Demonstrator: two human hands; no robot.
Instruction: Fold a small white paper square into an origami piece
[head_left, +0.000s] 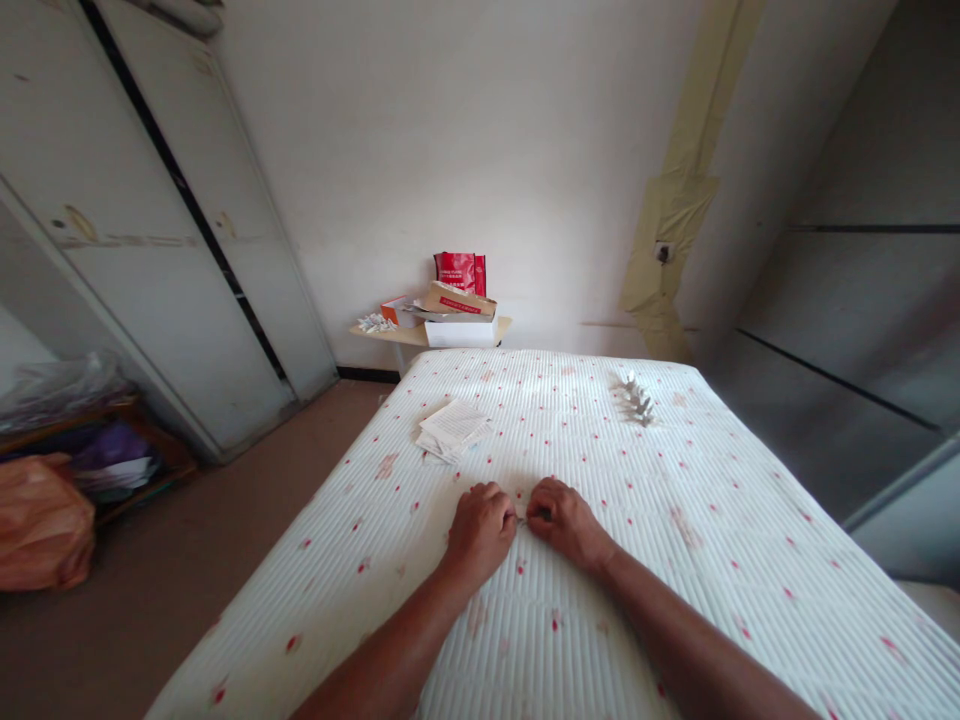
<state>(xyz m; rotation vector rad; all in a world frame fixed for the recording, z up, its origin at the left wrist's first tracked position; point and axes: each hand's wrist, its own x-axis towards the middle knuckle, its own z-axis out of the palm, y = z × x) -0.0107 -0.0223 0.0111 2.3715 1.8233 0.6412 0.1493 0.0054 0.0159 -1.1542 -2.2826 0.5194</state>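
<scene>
My left hand [482,522] and my right hand [566,522] are close together over the middle of the bed, fingers curled into a pinch. A small, thin bit of something shows in the narrow gap between them, too small to name. Just beyond my left hand lies a loose stack of printed paper sheets [454,428]. Farther off to the right, a little cluster of pale grey, pointed pieces [637,400] rests on the quilted bed cover [555,660]. What the pieces are made of is unclear.
Behind the bed, a small table [367,330] carries a white box [460,333], flattened cardboard [457,300], a red bag [459,270] and a pile of small white pieces [376,323]. Wardrobes [180,270] stand on the left. An orange bag [41,520] sits by a low shelf.
</scene>
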